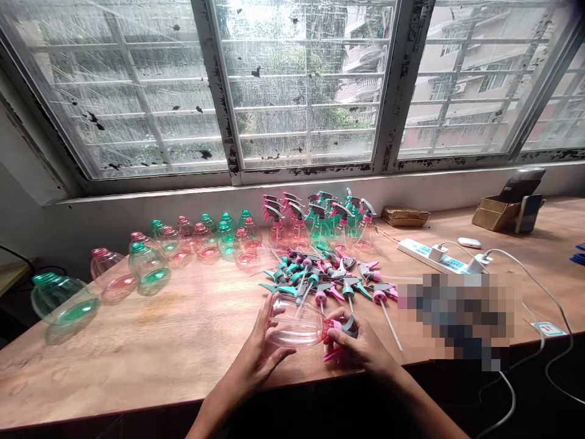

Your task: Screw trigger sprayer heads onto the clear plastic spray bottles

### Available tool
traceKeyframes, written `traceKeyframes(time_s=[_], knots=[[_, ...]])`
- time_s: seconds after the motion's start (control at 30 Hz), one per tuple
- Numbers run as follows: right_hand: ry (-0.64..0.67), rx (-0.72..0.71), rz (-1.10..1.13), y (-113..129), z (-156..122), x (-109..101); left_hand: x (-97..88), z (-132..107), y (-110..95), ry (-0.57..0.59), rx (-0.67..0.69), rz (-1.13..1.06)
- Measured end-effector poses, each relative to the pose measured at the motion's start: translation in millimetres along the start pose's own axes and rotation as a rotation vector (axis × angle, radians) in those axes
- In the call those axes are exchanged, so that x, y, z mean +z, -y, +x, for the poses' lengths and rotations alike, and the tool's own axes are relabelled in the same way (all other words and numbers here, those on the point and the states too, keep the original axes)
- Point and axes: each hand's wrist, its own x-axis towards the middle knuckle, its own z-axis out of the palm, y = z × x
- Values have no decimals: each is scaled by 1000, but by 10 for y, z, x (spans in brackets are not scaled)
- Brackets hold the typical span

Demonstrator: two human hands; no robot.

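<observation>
A clear pink spray bottle (pixel 295 326) lies sideways between my two hands, just above the front of the table. My left hand (pixel 265 347) is wrapped round its base end, with the thumb underneath. At the neck, my right hand (pixel 359 344) grips the pink and grey trigger sprayer (pixel 336 329), which sits on the bottle's mouth. How tightly the collar is seated I cannot tell. Right behind my hands lies a heap of loose pink and green trigger sprayers (pixel 315 274), some with thin straws sticking out.
Headless pink and green bottles (pixel 153 271) stand at the left and back. Bottles with sprayers fitted (pixel 299 228) stand by the window. To the right are a power strip (pixel 434 256) with cables, a cardboard box (pixel 493 212) and a blurred patch.
</observation>
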Motion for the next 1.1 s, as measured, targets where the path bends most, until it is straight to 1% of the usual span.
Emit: traceKeyframes(time_s=[0.1, 0.23, 0.33, 0.5, 0.63, 0.73, 0.83, 0.9, 1.0, 1.1], knots=[[12, 27, 7, -9, -2, -5, 13, -14, -13, -4, -43, -63], [15, 12, 4, -15, 3, -1, 28, -11, 5, -10, -90, -123], [4, 15, 1, -21, 2, 4, 12, 5, 0, -2, -97, -131], [-15, 16, -6, -50, -5, 0, -20, 25, -62, 3, -114, -110], [-10, -29, -39, -48, -1, -4, -18, 34, -51, 16, -117, -128], [-14, -21, -34, -16, -1, 9, -19, 29, 25, 17, -98, -99], [-23, 13, -15, 22, -4, 25, -30, 12, 109, -17, -46, -9], [-27, 6, -16, 39, -3, 30, -35, 3, 136, -41, -2, 42], [-28, -15, -14, 50, 3, 24, -30, 4, 104, -77, 59, 127], [-18, 2, 17, 48, 7, 10, -30, 6, -8, -96, 88, 226]])
